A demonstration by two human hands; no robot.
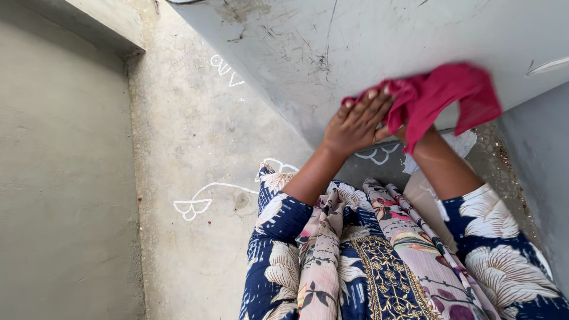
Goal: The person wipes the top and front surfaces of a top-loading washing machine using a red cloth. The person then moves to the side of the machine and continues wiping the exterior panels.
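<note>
While left hand (355, 121) presses flat, open, right hand hidden behind red cloth (441, 98), grip unclear.

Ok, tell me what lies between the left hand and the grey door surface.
In the head view, part of the red cloth lies there: the left hand presses its edge against the scratched grey door. The right hand is hidden under the cloth.

Head view looks steeply down (close) at hands (379, 115).

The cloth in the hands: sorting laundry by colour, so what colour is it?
Plain crimson-pink cloth, head view.
</note>
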